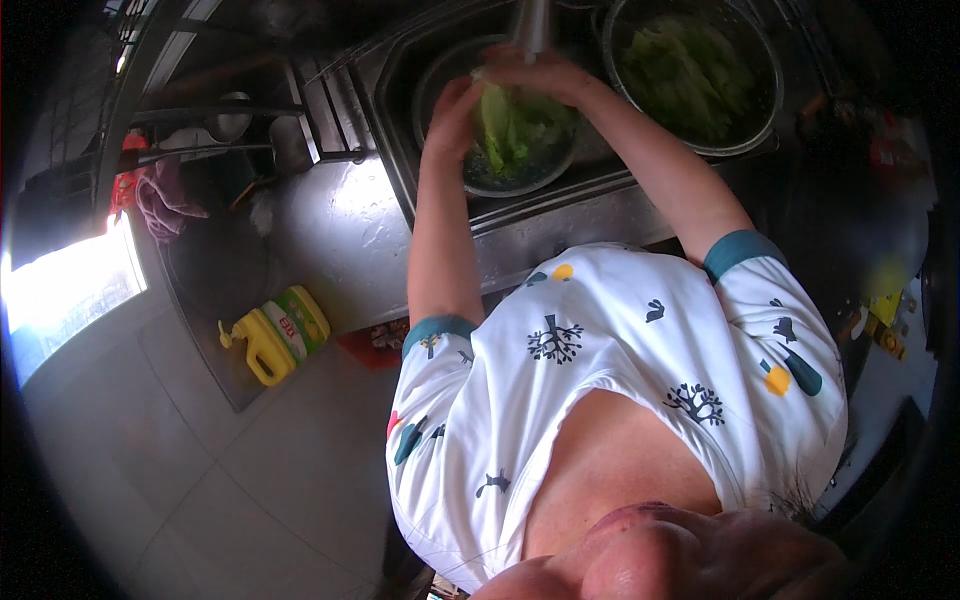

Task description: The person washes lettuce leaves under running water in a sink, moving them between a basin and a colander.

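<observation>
Green leafy lettuce hangs from my two hands over a round metal basin in the sink. My left hand grips its upper end from the left side. From the right, my right hand closes on the same end, just below the faucet; its fingertips are blurred. Some leaves lie in the basin beneath. To the right of the sink, a large metal pot holds more lettuce leaves.
A yellow pump bottle lies on the counter's left part. Behind it are a dark round pan and a pink cloth. A metal rack stands left of the sink. A red container shows below the counter edge.
</observation>
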### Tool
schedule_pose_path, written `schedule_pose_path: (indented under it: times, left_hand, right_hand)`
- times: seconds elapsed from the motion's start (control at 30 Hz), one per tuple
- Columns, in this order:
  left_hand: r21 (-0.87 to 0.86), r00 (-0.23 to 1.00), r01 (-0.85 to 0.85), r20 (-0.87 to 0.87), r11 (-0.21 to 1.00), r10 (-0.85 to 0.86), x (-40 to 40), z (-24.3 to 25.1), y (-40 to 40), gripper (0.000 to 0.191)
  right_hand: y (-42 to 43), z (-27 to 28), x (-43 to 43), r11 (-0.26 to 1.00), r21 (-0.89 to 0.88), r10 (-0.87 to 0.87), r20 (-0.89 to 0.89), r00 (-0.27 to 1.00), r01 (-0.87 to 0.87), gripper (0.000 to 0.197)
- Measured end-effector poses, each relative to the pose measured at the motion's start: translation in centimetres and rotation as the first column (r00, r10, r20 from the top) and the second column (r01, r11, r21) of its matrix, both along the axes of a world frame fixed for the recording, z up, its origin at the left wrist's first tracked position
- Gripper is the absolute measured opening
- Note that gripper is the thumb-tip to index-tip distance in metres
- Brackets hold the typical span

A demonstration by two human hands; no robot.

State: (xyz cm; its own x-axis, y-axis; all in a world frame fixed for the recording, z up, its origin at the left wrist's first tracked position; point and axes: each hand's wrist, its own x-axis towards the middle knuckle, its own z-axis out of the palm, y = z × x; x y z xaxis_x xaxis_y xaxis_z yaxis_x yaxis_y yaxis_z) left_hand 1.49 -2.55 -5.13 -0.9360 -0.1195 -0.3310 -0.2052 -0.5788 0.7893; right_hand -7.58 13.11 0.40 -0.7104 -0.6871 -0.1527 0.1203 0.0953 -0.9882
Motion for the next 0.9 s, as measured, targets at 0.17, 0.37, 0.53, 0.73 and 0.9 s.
schedule_pose_path:
  times: [0.17,0.37,0.53,0.73,0.9]
  left_hand:
    - [0.069,0.999,-0.042,-0.003,0.997,0.043,-0.5,0.8,1.4,0.032]
    - [-0.582,0.991,0.101,-0.013,0.807,-0.134,-0.4,3.9,3.3,0.043]
    - [-0.426,0.958,0.279,0.062,0.861,-0.280,0.0,4.3,1.7,0.055]
    - [-0.105,0.977,0.207,0.066,0.973,-0.201,0.6,2.2,0.6,0.053]
    - [0.153,0.965,0.258,0.005,0.954,-0.262,1.3,1.1,1.0,0.051]
  right_hand:
    - [0.0,-0.7,-0.8,0.946,0.325,0.078,-0.213,0.974,-0.004,0.059]
    - [0.3,-2.8,-1.4,0.936,0.349,0.015,-0.154,0.988,0.040,0.060]
    - [1.0,-2.0,-1.9,0.953,0.298,0.139,-0.296,0.945,-0.046,0.047]
    - [1.6,0.2,-1.8,0.947,0.247,0.267,-0.251,0.930,-0.205,0.036]
    - [1.4,-1.7,-2.2,0.991,-0.104,0.113,0.273,0.955,-0.087,0.038]
